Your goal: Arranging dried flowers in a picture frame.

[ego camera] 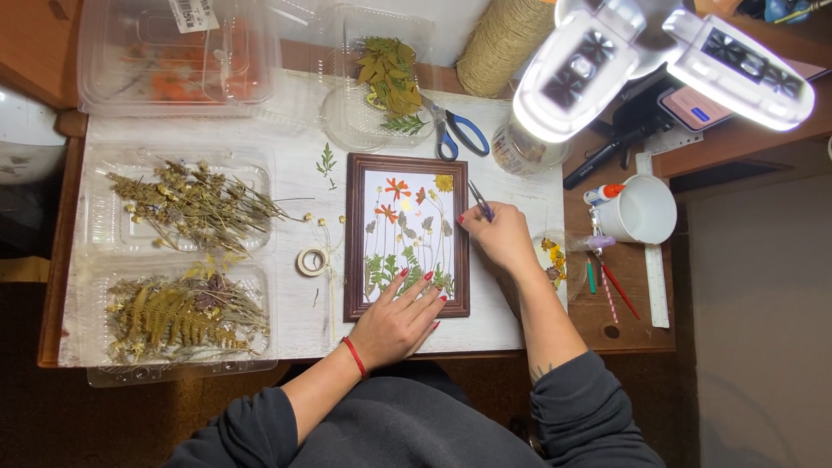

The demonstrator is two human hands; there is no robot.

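Wooden picture frame (pixel 406 236) lies flat mid-table, pressed flowers inside. Right hand (pixel 498 234) pinches tweezers (pixel 480 200) at the frame's right edge, fingers closed on them. Left hand (pixel 397 322) rests flat and open, fingertips on the frame's bottom corner. 1 pair of scissors (pixel 458 130), 1 tape roll (pixel 311 261), 1 white cup (pixel 640 210), 2 left trays of dried plants (pixel 186 204). White sheet (pixel 295 305) covers the wooden table (pixel 624 334); a lamp (pixel 659 61) glows overhead.

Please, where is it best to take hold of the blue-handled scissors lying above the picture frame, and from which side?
Probably by the two blue handle loops of the scissors, coming from the right and from above. The loops lie toward the frame and the glass jar, and look free of other things. The blades point up-left beside the clear tray of leaves, so that end is sharper and more crowded.
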